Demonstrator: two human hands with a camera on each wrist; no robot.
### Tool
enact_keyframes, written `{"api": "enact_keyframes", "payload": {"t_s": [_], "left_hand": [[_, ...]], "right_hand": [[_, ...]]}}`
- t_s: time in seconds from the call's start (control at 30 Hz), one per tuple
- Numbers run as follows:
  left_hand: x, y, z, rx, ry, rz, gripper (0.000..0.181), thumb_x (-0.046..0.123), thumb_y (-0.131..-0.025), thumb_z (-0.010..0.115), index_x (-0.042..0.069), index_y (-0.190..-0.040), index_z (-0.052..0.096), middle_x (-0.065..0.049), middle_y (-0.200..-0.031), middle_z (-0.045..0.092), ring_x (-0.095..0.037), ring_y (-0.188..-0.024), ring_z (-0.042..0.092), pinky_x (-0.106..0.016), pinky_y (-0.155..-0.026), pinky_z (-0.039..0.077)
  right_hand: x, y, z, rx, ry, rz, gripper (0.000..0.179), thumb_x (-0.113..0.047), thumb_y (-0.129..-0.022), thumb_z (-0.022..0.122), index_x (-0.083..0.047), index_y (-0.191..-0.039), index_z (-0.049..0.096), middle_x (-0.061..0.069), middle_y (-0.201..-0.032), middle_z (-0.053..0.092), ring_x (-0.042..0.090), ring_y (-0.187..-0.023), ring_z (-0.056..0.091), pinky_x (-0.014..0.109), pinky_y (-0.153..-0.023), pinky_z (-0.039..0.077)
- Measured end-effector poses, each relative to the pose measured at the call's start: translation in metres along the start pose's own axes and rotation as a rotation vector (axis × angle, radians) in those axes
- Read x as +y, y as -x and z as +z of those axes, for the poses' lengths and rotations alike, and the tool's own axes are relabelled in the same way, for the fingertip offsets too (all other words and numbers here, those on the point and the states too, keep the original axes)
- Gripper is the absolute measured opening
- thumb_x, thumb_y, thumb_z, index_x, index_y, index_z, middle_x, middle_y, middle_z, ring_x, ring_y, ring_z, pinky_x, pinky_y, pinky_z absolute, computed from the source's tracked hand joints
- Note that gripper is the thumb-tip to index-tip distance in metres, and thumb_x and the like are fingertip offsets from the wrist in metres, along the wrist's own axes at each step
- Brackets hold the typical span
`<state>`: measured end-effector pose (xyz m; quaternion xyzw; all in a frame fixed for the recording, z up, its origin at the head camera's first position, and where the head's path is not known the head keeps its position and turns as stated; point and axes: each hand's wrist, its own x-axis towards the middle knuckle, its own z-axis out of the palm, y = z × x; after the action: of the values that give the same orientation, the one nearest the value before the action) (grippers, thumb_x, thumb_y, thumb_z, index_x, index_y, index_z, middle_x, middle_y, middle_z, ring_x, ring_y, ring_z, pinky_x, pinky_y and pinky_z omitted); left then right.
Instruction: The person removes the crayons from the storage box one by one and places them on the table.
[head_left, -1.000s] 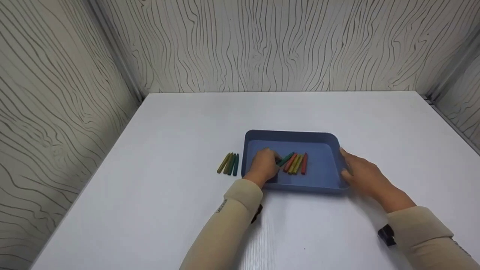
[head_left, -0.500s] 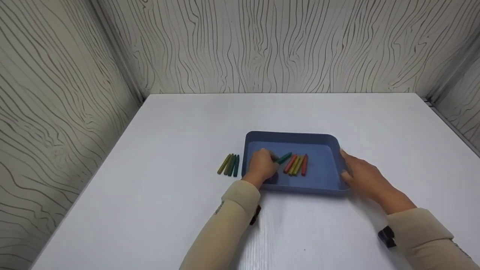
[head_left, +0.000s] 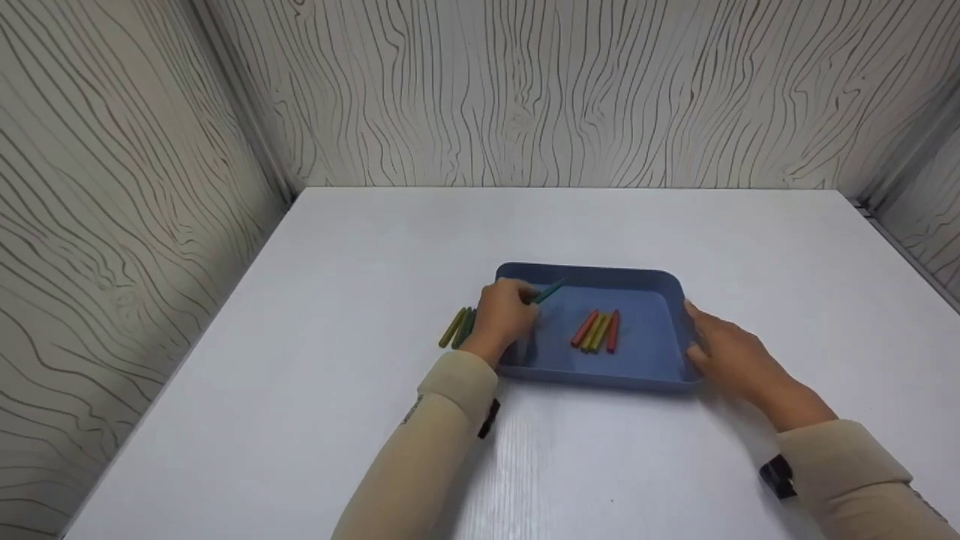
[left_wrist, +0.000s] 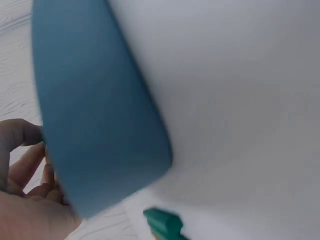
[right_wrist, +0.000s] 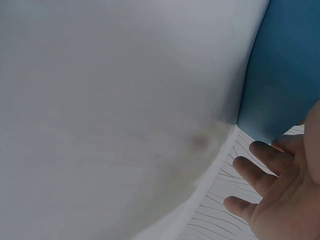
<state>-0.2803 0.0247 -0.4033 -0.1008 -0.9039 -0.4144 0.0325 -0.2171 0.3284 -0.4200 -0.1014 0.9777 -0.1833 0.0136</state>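
My left hand (head_left: pixel 506 311) pinches a green crayon (head_left: pixel 550 289) over the left part of the blue tray (head_left: pixel 592 379). The crayon slants up and to the right, and its lower end is hidden by the fingers. In the left wrist view the tray's wall hides part of the left hand (left_wrist: pixel 32 190). Two red crayons (head_left: pixel 613 331) and two yellow ones (head_left: pixel 596 334) lie side by side in the tray. My right hand (head_left: pixel 731 349) rests against the tray's right wall. Its fingers (right_wrist: pixel 255 175) are spread and loosely extended in the right wrist view.
Left of the tray, yellow-green and green crayons (head_left: pixel 453 328) lie in a row on the white table (head_left: pixel 337 420), partly covered by my left hand. A patterned panel (head_left: pixel 562 97) stands behind the table, with another (head_left: pixel 112 225) along the left side.
The left hand has lifted the green crayon away from the row inside the tray and moved left and back with it. The right hand and tray have barely shifted.
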Motion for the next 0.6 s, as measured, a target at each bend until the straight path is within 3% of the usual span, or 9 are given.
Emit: {"api": "enact_keyframes", "payload": {"t_s": [0.33, 0.6], "left_hand": [[-0.011, 0.005, -0.038, 0.034, 0.043, -0.028, 0.024, 0.001, -0.085, 0.062, 0.002, -0.107, 0.072, -0.007, -0.099, 0.069, -0.019, -0.093, 0.063, -0.030, -0.079, 0.050], [-0.033, 0.012, -0.059, 0.084, 0.042, -0.090, 0.023, 0.001, -0.084, 0.061, 0.001, -0.105, 0.072, -0.008, -0.094, 0.069, -0.019, -0.088, 0.062, -0.032, -0.078, 0.050]], "right_hand": [[-0.002, 0.003, -0.002, -0.007, 0.003, -0.012, 0.061, -0.010, -0.095, 0.046, 0.011, -0.146, 0.020, 0.037, -0.140, 0.031, 0.055, -0.126, 0.029, 0.063, -0.101, 0.024], [-0.002, 0.000, -0.002, 0.002, 0.014, -0.018, 0.061, -0.011, -0.095, 0.048, 0.011, -0.145, 0.021, 0.037, -0.139, 0.032, 0.054, -0.126, 0.031, 0.062, -0.100, 0.025]]}}
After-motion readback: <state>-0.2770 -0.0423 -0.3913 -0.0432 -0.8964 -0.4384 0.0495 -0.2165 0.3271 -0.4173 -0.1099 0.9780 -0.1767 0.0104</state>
